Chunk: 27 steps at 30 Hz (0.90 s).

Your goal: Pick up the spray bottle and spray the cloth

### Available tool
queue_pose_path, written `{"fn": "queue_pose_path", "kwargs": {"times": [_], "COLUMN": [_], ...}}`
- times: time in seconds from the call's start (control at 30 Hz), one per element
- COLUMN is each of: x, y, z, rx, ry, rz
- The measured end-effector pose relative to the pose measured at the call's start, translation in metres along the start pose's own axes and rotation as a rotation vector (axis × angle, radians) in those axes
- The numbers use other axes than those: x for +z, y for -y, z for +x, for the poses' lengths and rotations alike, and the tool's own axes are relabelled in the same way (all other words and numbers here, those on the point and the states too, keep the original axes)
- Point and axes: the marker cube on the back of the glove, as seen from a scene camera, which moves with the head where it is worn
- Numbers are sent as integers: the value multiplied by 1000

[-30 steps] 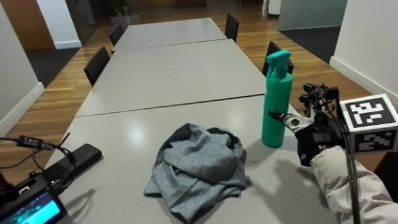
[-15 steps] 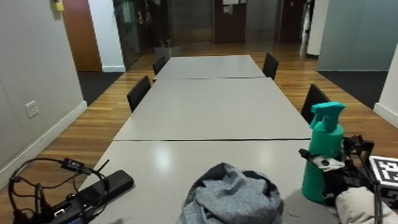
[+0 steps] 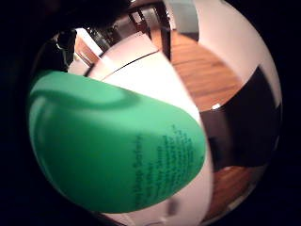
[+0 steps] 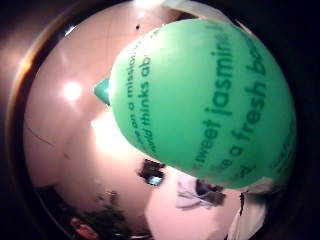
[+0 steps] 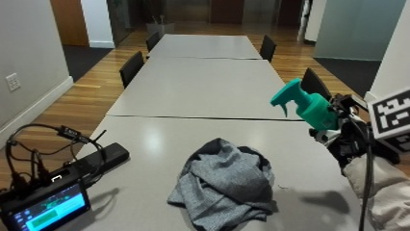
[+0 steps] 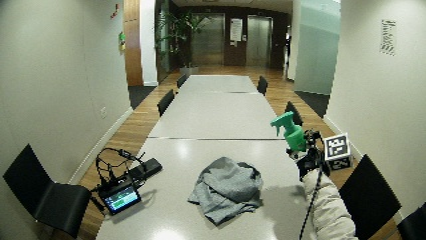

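Bottle [image 5: 306,103] is off the table now, it was standing upright on the top 0.5 s ago; outside camera has shifted too, so only the lift counts as a real move. Gloved right hand [image 5: 349,142] has its fingers curled round the lower body of the bottle and holds it in the air at the table's right edge, tilted, nozzle towards the middle of the table and out over the top. Cloth [image 5: 224,185], grey and crumpled in a heap, lies on the table [image 5: 192,86] below and to the left of the bottle, apart from it, not touched by the hand. Both palm views are mostly filled by the green bottle wall with printed text [image 4: 210,100] [image 3: 113,146], so it sits close against the palm. Small screen device [image 5: 44,207] with black cables [image 5: 38,144] sits at the near left corner of the table, well apart from the cloth
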Motion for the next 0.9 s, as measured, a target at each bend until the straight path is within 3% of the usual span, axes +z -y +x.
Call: {"fn": "queue_pose_path", "kwargs": {"times": [0.2, 0.47, 0.63, 0.9], "x": [-11, 6, 17, 23], "y": [14, 12, 4, -26], "z": [-69, -90, -85, -116], "rx": [-338, -381, -303, -105], "ry": [-498, -681, -516, 191], "rz": [-8, -38, -84, -176]}}
